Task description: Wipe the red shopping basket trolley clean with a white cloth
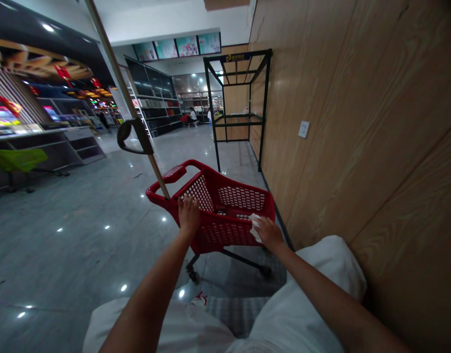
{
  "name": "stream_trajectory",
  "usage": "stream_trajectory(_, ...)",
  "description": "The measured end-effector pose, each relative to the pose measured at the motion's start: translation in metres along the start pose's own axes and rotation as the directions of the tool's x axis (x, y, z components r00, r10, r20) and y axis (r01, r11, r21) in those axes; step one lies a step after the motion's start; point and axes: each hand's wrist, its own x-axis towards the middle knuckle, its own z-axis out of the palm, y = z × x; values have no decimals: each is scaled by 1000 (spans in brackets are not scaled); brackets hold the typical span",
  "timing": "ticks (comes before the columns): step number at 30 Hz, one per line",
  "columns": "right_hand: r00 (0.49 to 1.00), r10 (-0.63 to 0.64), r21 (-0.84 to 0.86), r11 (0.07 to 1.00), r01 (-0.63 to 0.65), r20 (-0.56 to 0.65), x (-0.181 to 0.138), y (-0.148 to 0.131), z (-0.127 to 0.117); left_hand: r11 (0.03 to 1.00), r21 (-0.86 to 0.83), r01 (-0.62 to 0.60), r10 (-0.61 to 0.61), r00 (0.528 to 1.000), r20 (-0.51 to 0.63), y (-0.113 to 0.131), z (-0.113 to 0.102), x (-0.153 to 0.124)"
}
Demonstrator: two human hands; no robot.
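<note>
A small red plastic shopping cart [225, 215] on black wheels stands on the shiny grey floor in front of me. My left hand [188, 214] is closed over the near rim of its basket. At the basket's right corner my right hand [268, 232] presses a crumpled white cloth [254, 226] against the red mesh. A long pole with a black handle [131, 135] leans out of the cart's left end and rises toward the ceiling. My knees in white clothing fill the bottom of the view.
A wood-panelled wall [358, 122] with a white socket [304, 129] runs close along the right. A dark metal shelving frame [240, 103] stands ahead against it. Counters, display shelves and a green chair [17, 159] are at far left. People sit in the far background.
</note>
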Motion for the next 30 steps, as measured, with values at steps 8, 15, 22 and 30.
stream_trajectory(8, 996, 26, -17, 1000, -25, 88, 20, -50, 14, 968, -242, -71, 126, 967, 221, 125, 30, -39)
stream_trajectory(15, 957, -261, 36, 965, 258, 123, -14, -43, 12, 960, -258, -107, 170, 957, 234, 76, 21, -69)
stream_trajectory(22, 826, -545, 166, 836, 523, 146, -8, 5, 10, 957, -289, -17, 81, 974, 211, 85, 17, -77)
stream_trajectory(30, 854, -501, 138, 864, 484, 141, -6, 34, 1, 939, -342, -25, 111, 965, 236, 97, 22, -74)
